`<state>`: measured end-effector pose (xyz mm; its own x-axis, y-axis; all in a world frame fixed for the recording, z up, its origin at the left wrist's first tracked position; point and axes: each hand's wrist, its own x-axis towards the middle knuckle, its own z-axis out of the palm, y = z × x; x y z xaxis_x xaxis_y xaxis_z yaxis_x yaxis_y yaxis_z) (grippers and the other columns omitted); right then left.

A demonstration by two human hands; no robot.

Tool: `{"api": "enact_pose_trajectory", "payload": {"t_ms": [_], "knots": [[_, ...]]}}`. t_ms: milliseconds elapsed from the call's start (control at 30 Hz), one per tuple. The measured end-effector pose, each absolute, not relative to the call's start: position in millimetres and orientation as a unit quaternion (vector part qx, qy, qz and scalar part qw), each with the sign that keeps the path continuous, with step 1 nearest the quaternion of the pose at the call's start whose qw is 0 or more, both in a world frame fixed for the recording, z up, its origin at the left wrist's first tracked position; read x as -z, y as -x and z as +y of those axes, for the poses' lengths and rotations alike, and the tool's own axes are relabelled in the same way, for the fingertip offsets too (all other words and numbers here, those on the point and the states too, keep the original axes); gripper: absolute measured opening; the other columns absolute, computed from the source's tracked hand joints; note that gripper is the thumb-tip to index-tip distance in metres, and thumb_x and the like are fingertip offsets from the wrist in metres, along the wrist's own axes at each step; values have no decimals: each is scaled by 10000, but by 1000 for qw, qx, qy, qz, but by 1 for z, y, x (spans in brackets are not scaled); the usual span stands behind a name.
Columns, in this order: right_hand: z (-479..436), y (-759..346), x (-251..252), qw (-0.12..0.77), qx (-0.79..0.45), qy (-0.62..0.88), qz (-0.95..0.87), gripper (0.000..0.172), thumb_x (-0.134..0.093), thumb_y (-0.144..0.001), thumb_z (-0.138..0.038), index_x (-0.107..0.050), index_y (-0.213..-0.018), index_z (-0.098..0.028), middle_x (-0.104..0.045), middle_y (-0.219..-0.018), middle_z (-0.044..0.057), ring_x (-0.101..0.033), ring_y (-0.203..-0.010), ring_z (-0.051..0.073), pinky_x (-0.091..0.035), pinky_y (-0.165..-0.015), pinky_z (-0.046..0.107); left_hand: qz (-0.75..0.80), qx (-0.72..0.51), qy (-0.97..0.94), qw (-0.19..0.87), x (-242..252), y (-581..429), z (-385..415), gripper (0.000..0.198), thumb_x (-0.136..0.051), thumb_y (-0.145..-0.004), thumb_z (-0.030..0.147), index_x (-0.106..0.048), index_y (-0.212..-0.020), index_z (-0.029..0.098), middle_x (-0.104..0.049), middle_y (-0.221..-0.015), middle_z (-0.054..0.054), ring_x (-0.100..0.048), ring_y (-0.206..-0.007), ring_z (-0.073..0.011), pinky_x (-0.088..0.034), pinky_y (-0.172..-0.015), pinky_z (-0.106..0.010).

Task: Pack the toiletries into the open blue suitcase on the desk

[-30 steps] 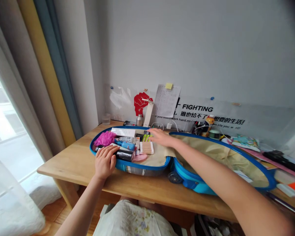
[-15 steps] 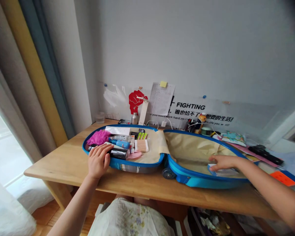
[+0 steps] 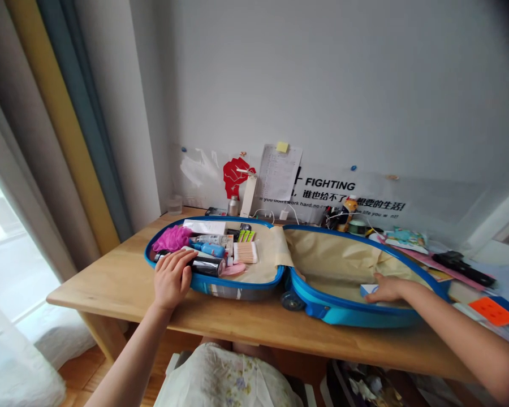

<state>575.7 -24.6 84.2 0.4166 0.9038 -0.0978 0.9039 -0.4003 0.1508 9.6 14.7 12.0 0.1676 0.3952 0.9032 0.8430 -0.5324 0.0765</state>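
Note:
A blue suitcase [image 3: 236, 287] lies open on the wooden desk. My left hand [image 3: 172, 278] rests over its near left rim, fingers stretched out across a dark bottle [image 3: 207, 264]. Beside that bottle are a pink bath puff [image 3: 172, 238], a blue bottle [image 3: 212, 250], a white tube [image 3: 214, 239] and a pack of cotton swabs [image 3: 245, 252]. Inside the right half, near its front wall, my right hand [image 3: 389, 287] has thumb and finger around a small blue-and-white box [image 3: 367, 290]. The palm hides part of the box.
Several items crowd the desk's right end, among them an orange-and-blue item [image 3: 494, 311] and a black object [image 3: 462, 267]. Behind the suitcase stand a metallic bottle [image 3: 233, 206] and a white power strip [image 3: 248, 196]. A container of crumpled things [image 3: 371, 384] is below the desk.
My right hand has shifted slightly rightward over the box, which stays low in the right half. My left hand has kept its place on the dark bottle. The view has moved slightly.

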Motion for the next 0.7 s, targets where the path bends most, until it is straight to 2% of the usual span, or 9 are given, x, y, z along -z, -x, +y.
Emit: {"api": "enact_pose_trajectory", "payload": {"t_ms": [133,300,433,533,700], "knots": [[-23,-577,-105,88,-19,-808,582,712,-705,-543,-433,-643,-1210,-193,-709,-1036,214,-697,-950,411,-535,-797,492,-427,483,730,226,-11,-9,15,363,-347,-965,288,-662,-1129,210,-715,-1116,-77,-628,-1073,-230,-380,-973,-387],[-6,-539,-165,14,-22,-729,684,800,-678,-628,-451,-533,-1363,-172,-636,-1226,238,-642,-1100,380,-499,-920,454,-429,492,727,214,-12,-10,15,366,-352,-960,296,-669,-1127,225,-717,-1115,-70,-629,-1079,-233,-379,-978,-392],[13,-460,-202,-49,0,-649,759,920,-683,-670,-476,-363,-1491,-210,-449,-1471,185,-466,-1314,395,-401,-1051,492,-429,491,727,213,-13,-11,14,366,-349,-962,291,-669,-1124,220,-716,-1120,-70,-628,-1082,-231,-374,-978,-390],[31,-394,-203,-29,30,-586,809,975,-691,-669,-465,-289,-1520,-213,-384,-1514,160,-368,-1374,391,-329,-1108,521,-426,490,728,221,-13,-12,13,360,-348,-965,280,-662,-1128,214,-717,-1114,-70,-629,-1071,-228,-376,-972,-386],[63,-312,-169,-21,56,-497,866,1004,-715,-647,-462,-275,-1518,-225,-347,-1532,147,-333,-1386,378,-305,-1123,521,-421,488,732,223,-12,-10,15,353,-357,-964,269,-651,-1149,204,-712,-1130,-70,-620,-1086,-229,-377,-971,-383]]}}
